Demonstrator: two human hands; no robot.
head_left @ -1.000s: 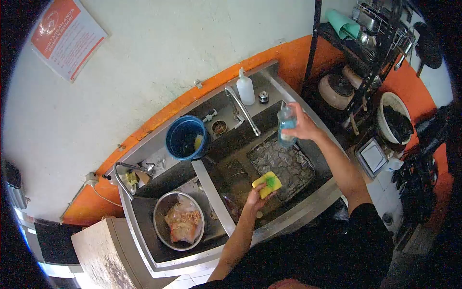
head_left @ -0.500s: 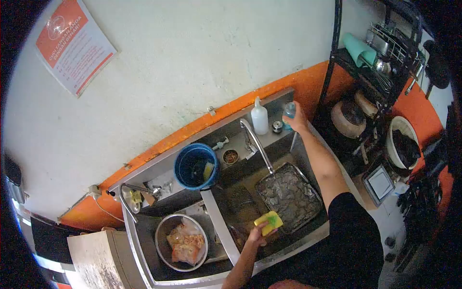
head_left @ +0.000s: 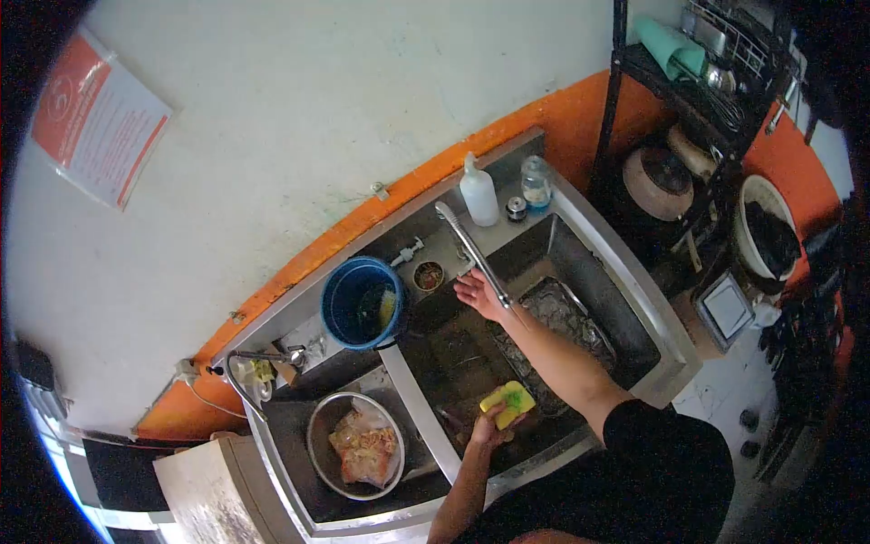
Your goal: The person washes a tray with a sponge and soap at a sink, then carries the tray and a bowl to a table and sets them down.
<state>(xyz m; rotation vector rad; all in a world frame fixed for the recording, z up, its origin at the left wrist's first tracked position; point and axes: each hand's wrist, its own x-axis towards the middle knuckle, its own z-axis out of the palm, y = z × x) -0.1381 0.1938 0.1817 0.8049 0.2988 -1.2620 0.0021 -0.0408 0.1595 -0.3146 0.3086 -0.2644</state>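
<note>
Stretching along the wall, the steel sink (head_left: 419,410) has a dark tray (head_left: 591,315) in its deeper basin, blue bucket (head_left: 346,295) at the back. Curved tap (head_left: 471,249) next: right hand (head_left: 482,297) right beside it, fingers loosely open, contact unclear. Left hand (head_left: 490,429) grips the yellow sponge (head_left: 513,399) over that basin.

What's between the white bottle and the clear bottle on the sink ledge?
A small round metal container, in the head view. It stands between the bases of the white bottle and the clear bottle.
</note>
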